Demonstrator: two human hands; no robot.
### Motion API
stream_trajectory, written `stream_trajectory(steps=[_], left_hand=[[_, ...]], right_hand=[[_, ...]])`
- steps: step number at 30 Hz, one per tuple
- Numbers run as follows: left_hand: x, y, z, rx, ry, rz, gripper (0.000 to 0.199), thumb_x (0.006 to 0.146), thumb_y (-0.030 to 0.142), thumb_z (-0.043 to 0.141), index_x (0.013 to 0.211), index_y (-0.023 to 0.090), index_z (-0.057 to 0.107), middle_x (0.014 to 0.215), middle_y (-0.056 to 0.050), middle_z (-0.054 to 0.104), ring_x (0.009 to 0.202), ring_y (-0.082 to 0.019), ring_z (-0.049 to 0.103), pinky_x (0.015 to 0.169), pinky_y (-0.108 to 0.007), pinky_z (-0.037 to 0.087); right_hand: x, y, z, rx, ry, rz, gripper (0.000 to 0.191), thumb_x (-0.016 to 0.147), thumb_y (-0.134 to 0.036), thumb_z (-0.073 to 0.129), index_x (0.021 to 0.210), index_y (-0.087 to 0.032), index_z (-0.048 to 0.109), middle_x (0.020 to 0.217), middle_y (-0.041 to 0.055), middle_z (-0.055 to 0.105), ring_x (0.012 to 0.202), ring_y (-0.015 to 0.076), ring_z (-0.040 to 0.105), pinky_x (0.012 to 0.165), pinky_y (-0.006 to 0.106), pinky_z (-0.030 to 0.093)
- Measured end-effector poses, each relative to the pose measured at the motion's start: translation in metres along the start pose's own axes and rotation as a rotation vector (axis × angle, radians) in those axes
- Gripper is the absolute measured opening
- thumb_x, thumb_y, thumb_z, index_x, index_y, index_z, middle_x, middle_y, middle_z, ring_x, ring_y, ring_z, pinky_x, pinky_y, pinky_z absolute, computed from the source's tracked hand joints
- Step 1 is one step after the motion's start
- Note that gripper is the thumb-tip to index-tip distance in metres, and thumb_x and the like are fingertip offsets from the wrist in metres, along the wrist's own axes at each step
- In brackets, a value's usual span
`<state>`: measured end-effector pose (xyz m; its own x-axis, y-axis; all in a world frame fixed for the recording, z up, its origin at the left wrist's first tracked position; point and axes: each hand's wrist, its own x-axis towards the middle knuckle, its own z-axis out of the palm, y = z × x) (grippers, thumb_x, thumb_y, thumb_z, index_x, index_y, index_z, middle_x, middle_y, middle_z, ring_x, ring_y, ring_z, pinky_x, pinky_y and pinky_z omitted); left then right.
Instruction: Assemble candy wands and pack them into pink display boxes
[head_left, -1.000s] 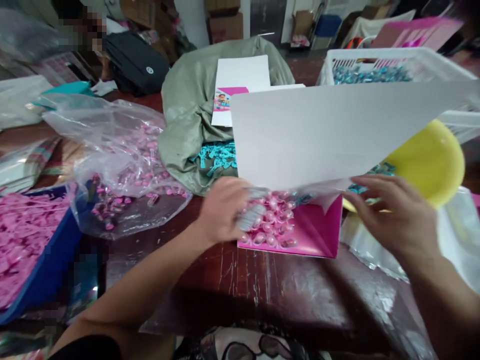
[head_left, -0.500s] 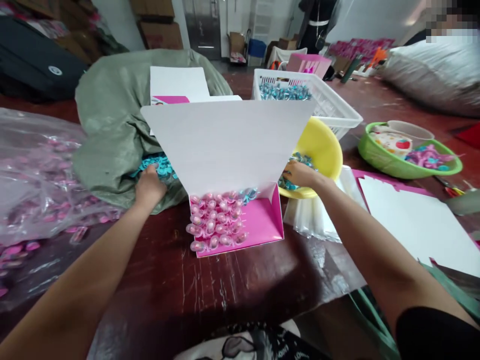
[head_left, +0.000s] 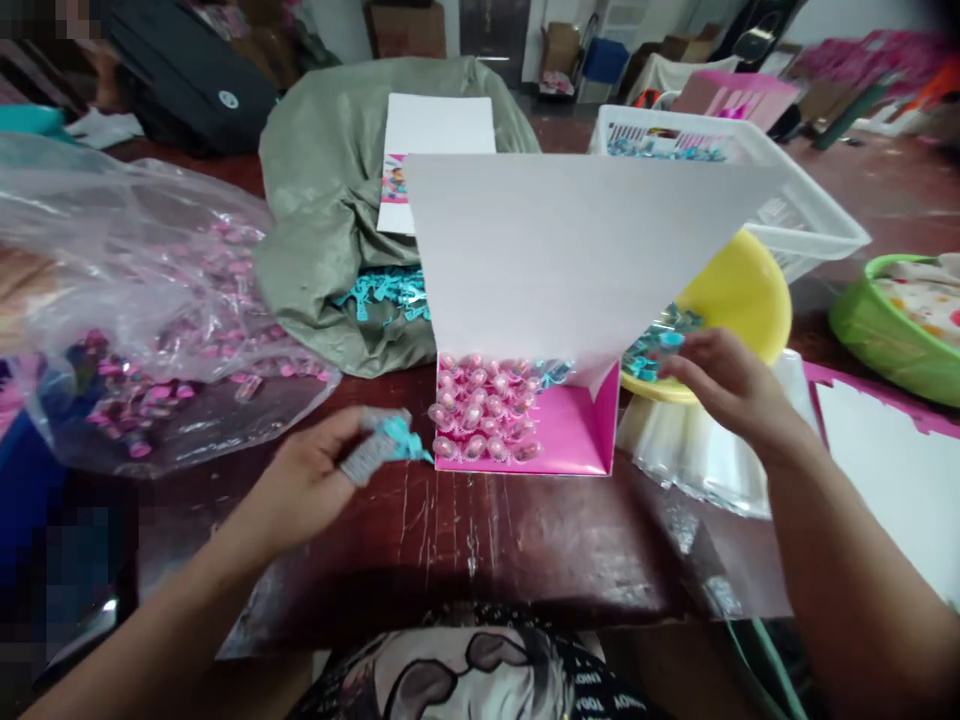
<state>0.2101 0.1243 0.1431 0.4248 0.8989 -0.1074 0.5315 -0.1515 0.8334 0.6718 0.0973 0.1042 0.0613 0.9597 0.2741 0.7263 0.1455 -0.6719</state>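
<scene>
My left hand (head_left: 311,480) is closed over the table, left of the box. In its fingers are a teal plastic piece (head_left: 403,440) and a grey printed strip, slightly blurred. My right hand (head_left: 724,385) pinches a small clear capsule with a teal cap (head_left: 670,343) above the yellow bowl (head_left: 754,300). More teal-capped capsules (head_left: 645,355) lie in that bowl. Between my hands stands a pink box (head_left: 574,430) with its white lid (head_left: 585,250) raised. Rows of pink capsules (head_left: 491,405) fill its left part, and a few blue ones (head_left: 553,373) sit at the back.
Teal pieces (head_left: 390,290) show at the mouth of a grey-green sack (head_left: 322,220). Left lies a clear bag (head_left: 217,370) of pink capsules. A white basket (head_left: 817,215), a green basin (head_left: 862,320), plastic sleeves (head_left: 697,460) and white card (head_left: 892,470) are on the right.
My left hand has left the sack's teal pieces and come nearer me with one. My right hand has lifted from the bowl's contents with a capsule. The view has turned left.
</scene>
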Motion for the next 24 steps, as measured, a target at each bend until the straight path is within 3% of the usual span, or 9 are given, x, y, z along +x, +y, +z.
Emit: stream_trajectory(steps=[1, 4, 7, 9, 12, 18, 21, 24], left_hand=[[-0.010, 0.004, 0.009, -0.032, -0.069, -0.002, 0.020, 0.093, 0.040, 0.062, 0.104, 0.026, 0.073, 0.090, -0.002, 0.073, 0.092, -0.021, 0.068, 0.079, -0.030, 0.053], [-0.025, 0.014, 0.042, -0.182, -0.257, -0.011, 0.017, 0.093, 0.033, 0.063, 0.097, 0.027, 0.079, 0.102, -0.003, 0.075, 0.093, -0.019, 0.069, 0.085, -0.030, 0.054], [-0.025, 0.017, 0.070, -0.282, -0.327, -0.023, 0.019, 0.092, 0.025, 0.062, 0.097, 0.024, 0.080, 0.097, -0.004, 0.074, 0.089, -0.018, 0.069, 0.081, -0.030, 0.055], [-0.023, 0.017, 0.080, -0.288, -0.348, -0.030, 0.020, 0.092, 0.023, 0.061, 0.098, 0.023, 0.080, 0.094, -0.005, 0.073, 0.086, -0.018, 0.068, 0.077, -0.029, 0.056], [-0.023, 0.016, 0.085, -0.269, -0.340, 0.020, 0.019, 0.092, 0.022, 0.061, 0.099, 0.022, 0.079, 0.096, -0.005, 0.073, 0.087, -0.018, 0.067, 0.077, -0.029, 0.055], [-0.033, 0.015, 0.096, -0.097, -0.187, 0.188, 0.024, 0.093, 0.013, 0.054, 0.093, 0.019, 0.077, 0.093, -0.005, 0.072, 0.084, -0.017, 0.066, 0.077, -0.031, 0.055], [-0.039, 0.007, 0.103, 0.075, -0.093, 0.311, 0.030, 0.090, 0.008, 0.051, 0.103, 0.020, 0.075, 0.103, -0.006, 0.073, 0.090, -0.019, 0.069, 0.077, -0.031, 0.057], [-0.039, 0.001, 0.104, 0.241, -0.040, 0.439, 0.040, 0.087, 0.005, 0.049, 0.115, 0.021, 0.072, 0.113, -0.007, 0.073, 0.094, -0.021, 0.071, 0.077, -0.033, 0.058]], right_hand=[[-0.013, -0.020, 0.003, 0.092, -0.023, -0.021, 0.025, 0.094, -0.032, 0.059, 0.118, -0.030, 0.056, 0.091, 0.0062, 0.068, 0.078, 0.0213, 0.068, 0.069, 0.036, 0.057], [-0.046, -0.082, 0.030, 0.170, -0.303, -0.178, 0.028, 0.093, -0.027, 0.063, 0.121, -0.033, 0.061, 0.102, 0.0057, 0.068, 0.085, 0.0194, 0.068, 0.071, 0.033, 0.058], [-0.065, -0.119, 0.067, 0.235, -0.484, -0.333, 0.030, 0.096, -0.027, 0.060, 0.126, -0.030, 0.060, 0.106, 0.0043, 0.071, 0.096, 0.0184, 0.069, 0.081, 0.034, 0.060], [-0.071, -0.124, 0.082, 0.238, -0.493, -0.381, 0.032, 0.098, -0.026, 0.058, 0.130, -0.026, 0.059, 0.110, 0.0056, 0.071, 0.100, 0.0180, 0.069, 0.087, 0.034, 0.060], [-0.077, -0.120, 0.087, 0.184, -0.473, -0.423, 0.035, 0.099, -0.025, 0.057, 0.134, -0.024, 0.057, 0.116, 0.0080, 0.071, 0.105, 0.0188, 0.069, 0.090, 0.035, 0.061], [-0.090, -0.124, 0.090, 0.107, -0.406, -0.464, 0.033, 0.100, -0.024, 0.053, 0.133, -0.021, 0.058, 0.116, 0.0103, 0.072, 0.104, 0.0208, 0.071, 0.089, 0.038, 0.062], [-0.091, -0.128, 0.095, 0.184, -0.448, -0.334, 0.027, 0.101, -0.028, 0.052, 0.124, -0.020, 0.062, 0.110, 0.0096, 0.072, 0.098, 0.0203, 0.071, 0.085, 0.038, 0.061], [-0.089, -0.129, 0.095, 0.295, -0.542, -0.094, 0.023, 0.101, -0.035, 0.051, 0.111, -0.021, 0.066, 0.088, 0.0029, 0.072, 0.075, 0.0155, 0.069, 0.070, 0.032, 0.060]])
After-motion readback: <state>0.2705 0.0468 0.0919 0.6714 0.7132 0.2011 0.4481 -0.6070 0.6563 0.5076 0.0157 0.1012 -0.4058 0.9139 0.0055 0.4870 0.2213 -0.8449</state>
